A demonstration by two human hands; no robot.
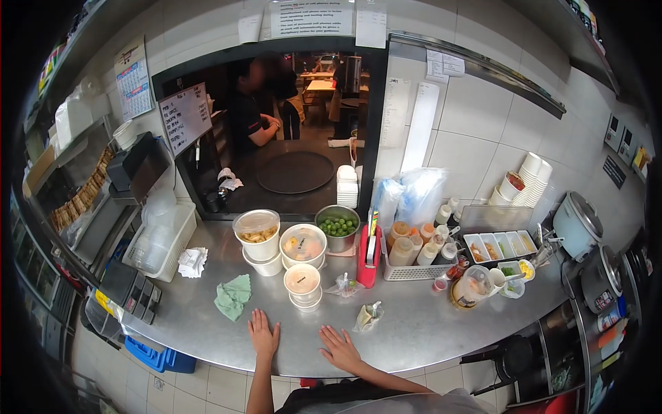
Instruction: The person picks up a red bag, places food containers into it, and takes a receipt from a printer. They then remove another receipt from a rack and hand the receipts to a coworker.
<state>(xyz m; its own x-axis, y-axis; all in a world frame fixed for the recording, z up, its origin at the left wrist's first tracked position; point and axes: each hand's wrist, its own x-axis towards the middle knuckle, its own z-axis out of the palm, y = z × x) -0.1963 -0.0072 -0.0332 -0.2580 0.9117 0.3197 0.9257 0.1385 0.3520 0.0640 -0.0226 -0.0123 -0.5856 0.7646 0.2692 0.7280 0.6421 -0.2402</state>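
My left hand [263, 334] lies flat on the steel counter [200, 324], fingers stretched out and holding nothing. Just beyond its fingertips is a crumpled green cloth [234, 297]. To the right, my right hand [340, 348] also rests palm down with its fingers apart. A small plastic-wrapped packet [369, 317] lies close to that hand. Between and beyond both hands stand stacked white tubs with clear lids: a short stack [303, 279] in front, a wider tub [303, 245] behind it, and another tub [256, 226] to the left.
Behind the tubs sits a metal pot of green limes [338, 226]. A red holder [369, 259], a basket of sauce bottles [420, 272] and a topping tray [500, 246] line the right. Through the serving window, a round tray [295, 172] lies near a person [255, 114].
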